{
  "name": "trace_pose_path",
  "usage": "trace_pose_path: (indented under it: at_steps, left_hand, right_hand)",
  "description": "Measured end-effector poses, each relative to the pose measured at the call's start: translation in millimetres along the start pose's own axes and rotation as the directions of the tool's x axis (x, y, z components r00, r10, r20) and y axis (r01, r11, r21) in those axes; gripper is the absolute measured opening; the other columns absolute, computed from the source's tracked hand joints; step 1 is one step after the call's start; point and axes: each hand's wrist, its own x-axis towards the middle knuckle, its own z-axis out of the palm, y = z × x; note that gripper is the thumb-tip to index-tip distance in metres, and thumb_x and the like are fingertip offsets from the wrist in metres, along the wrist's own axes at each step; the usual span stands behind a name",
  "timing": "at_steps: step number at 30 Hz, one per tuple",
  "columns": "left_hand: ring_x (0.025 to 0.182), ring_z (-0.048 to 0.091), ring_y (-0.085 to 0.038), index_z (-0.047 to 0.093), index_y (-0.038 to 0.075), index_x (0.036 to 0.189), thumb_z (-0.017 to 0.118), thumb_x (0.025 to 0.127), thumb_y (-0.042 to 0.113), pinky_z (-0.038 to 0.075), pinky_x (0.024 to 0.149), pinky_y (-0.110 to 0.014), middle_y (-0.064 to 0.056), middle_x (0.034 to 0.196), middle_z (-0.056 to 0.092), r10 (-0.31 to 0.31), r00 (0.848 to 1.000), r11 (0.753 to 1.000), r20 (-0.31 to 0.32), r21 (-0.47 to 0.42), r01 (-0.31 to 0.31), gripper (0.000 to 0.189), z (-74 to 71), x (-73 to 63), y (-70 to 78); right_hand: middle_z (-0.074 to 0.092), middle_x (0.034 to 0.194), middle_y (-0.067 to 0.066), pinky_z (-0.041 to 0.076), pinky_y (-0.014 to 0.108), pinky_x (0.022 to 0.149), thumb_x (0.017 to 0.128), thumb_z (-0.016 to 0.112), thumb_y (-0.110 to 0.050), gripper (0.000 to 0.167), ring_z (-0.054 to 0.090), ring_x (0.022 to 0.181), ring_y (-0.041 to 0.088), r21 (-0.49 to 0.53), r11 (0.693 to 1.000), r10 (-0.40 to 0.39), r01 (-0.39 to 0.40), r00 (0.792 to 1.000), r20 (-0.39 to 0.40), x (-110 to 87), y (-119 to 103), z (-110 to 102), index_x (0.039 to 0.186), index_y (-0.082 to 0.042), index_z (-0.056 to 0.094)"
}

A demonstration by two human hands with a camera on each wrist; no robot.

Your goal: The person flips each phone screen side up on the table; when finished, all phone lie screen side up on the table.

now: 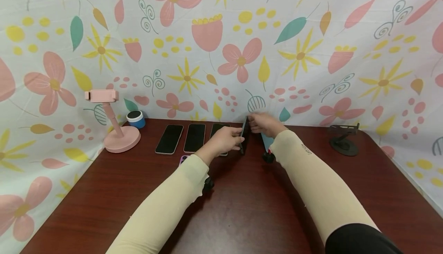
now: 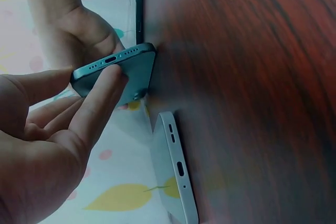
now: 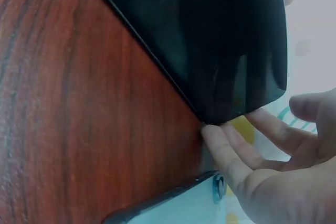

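Observation:
My left hand (image 1: 225,140) pinches a dark smartphone (image 1: 245,136) near its port end. In the left wrist view, the thumb and fingers lie along the edges of the smartphone (image 2: 137,74). It stands tilted up off the table, its black screen (image 3: 205,40) facing the right wrist camera. At its far end is my right hand (image 1: 264,124); the fingertips (image 3: 214,134) touch the lower edge and corner while the thumb stays apart. Right of it lies a light blue phone (image 1: 266,140), partly hidden behind the right wrist. A light-edged phone (image 2: 176,171) lies just left.
Two more phones, one (image 1: 169,139) and another (image 1: 194,138), lie screen up at left. A purple phone (image 1: 183,159) peeks out behind the left sleeve. A pink phone stand (image 1: 122,139) and blue jar (image 1: 136,120) stand far left, a black stand (image 1: 343,140) far right. Patterned cloth (image 1: 221,65) hangs behind.

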Motion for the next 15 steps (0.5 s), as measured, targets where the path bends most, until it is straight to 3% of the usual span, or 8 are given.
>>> trace_pose_path:
  at_steps: [7, 10, 13, 15]
  left_hand:
    - [0.125, 0.074, -0.031, 0.044, 0.002, 0.162, 0.06, 0.109, 0.009, 0.061, 0.103, -0.041, -0.023, 0.162, 0.052, -0.003, 0.999, 1.0, -0.033, 0.031, 0.004, 0.056, 0.6, 1.0, -2.5]
    - [0.122, 0.076, -0.027, 0.046, 0.005, 0.161, 0.063, 0.107, 0.012, 0.064, 0.086, -0.032, -0.019, 0.162, 0.053, -0.034, 0.998, 0.996, -0.047, 0.086, 0.038, 0.057, 0.7, 1.0, -3.6]
    - [0.118, 0.077, -0.024, 0.047, 0.008, 0.162, 0.065, 0.105, 0.015, 0.054, 0.067, -0.025, -0.016, 0.161, 0.056, -0.059, 0.997, 0.986, -0.058, 0.149, 0.067, 0.059, 1.1, 0.6, -4.7]
    - [0.113, 0.078, -0.025, 0.048, 0.007, 0.161, 0.067, 0.104, 0.015, 0.049, 0.061, -0.023, -0.016, 0.159, 0.058, -0.064, 0.996, 0.982, -0.063, 0.171, 0.074, 0.061, 1.2, 0.5, -5.0]
  right_hand:
    - [0.04, 0.166, 0.027, 0.044, 0.048, 0.125, 0.115, 0.044, -0.022, 0.052, 0.044, 0.154, 0.041, -0.063, 0.998, -0.026, 0.024, 0.999, -0.026, 0.2, 2.6, 1.3, 0.158, 0.007, 0.044]
    - [0.043, 0.165, 0.027, 0.046, 0.047, 0.124, 0.112, 0.049, -0.02, 0.051, 0.046, 0.153, 0.04, -0.112, 0.993, -0.034, 0.03, 0.999, -0.031, -2.1, 2.7, 1.4, 0.156, 0.007, 0.049]
    - [0.046, 0.163, 0.025, 0.048, 0.046, 0.122, 0.11, 0.055, -0.02, 0.049, 0.048, 0.151, 0.04, -0.158, 0.987, -0.041, 0.035, 0.998, -0.039, -2.9, 3.9, 1.9, 0.152, 0.006, 0.054]
    - [0.047, 0.163, 0.024, 0.049, 0.045, 0.121, 0.11, 0.057, -0.019, 0.047, 0.049, 0.15, 0.04, -0.185, 0.982, -0.046, 0.038, 0.998, -0.04, -2.4, 5.1, 2.4, 0.15, 0.006, 0.057]
